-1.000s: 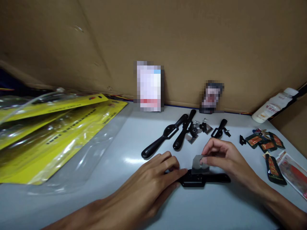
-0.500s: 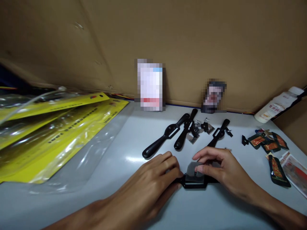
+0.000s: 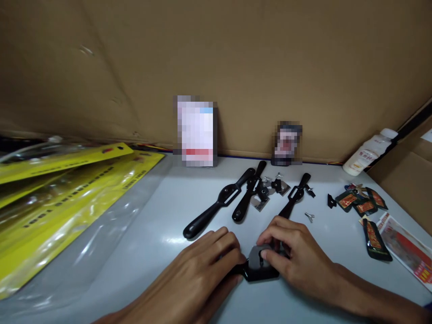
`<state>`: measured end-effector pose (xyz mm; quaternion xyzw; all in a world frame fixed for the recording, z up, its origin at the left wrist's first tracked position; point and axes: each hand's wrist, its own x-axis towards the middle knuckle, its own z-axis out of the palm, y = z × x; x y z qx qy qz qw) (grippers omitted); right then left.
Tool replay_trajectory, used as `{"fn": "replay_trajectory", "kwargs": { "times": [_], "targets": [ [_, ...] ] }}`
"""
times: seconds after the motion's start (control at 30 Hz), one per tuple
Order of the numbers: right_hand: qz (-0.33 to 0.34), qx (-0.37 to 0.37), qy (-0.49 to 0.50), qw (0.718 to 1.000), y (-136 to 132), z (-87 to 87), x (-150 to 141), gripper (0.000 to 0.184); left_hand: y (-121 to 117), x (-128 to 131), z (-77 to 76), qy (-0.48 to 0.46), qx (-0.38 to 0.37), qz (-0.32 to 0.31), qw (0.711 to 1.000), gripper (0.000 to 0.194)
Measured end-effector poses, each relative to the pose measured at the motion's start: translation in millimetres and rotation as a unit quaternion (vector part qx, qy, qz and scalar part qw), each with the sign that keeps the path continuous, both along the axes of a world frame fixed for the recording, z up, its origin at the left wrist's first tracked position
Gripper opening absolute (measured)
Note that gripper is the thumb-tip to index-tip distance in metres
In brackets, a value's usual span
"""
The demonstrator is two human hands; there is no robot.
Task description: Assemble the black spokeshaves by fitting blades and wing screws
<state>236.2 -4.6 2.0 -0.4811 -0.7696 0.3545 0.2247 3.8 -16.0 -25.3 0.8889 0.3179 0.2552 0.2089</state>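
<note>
My left hand point(image 3: 205, 263) is wrapped around one handle of a black spokeshave point(image 3: 261, 275) low in the middle of the head view. A flat grey metal blade point(image 3: 254, 257) with a slot lies against the spokeshave's body. My right hand point(image 3: 297, 252) pinches this blade, its thumb beside the slot; the other handle is hidden behind that hand. Beyond my hands lie a black spokeshave frame point(image 3: 205, 218), a second frame point(image 3: 240, 210) and a third frame point(image 3: 288, 208). Among them are loose blades point(image 3: 259, 204), black caps point(image 3: 263, 193) and wing screws point(image 3: 309, 217).
Yellow-carded plastic packages point(image 3: 101, 189) cover the left of the grey table point(image 3: 155, 243). Two blurred-out items, a pale one point(image 3: 195, 130) and a dark one point(image 3: 286, 141), lean on the cardboard wall point(image 3: 236, 54). A bottle point(image 3: 367, 153), small dark sachets point(image 3: 374, 238) and a packet point(image 3: 410, 252) are right.
The whole view has shifted, so things sit further left and lower. My right hand has tilted the blade down closer to the spokeshave's body. My left hand keeps its hold.
</note>
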Motion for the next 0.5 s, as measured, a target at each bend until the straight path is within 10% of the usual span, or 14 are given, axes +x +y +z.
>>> {"fn": "replay_trajectory", "kwargs": {
  "times": [0.5],
  "targets": [
    [0.029,0.008,0.017,0.999,-3.3,-4.2,3.9,0.018,1.7,-1.0,-4.0,0.0,0.045,0.0,0.999,0.024]
  ]
}}
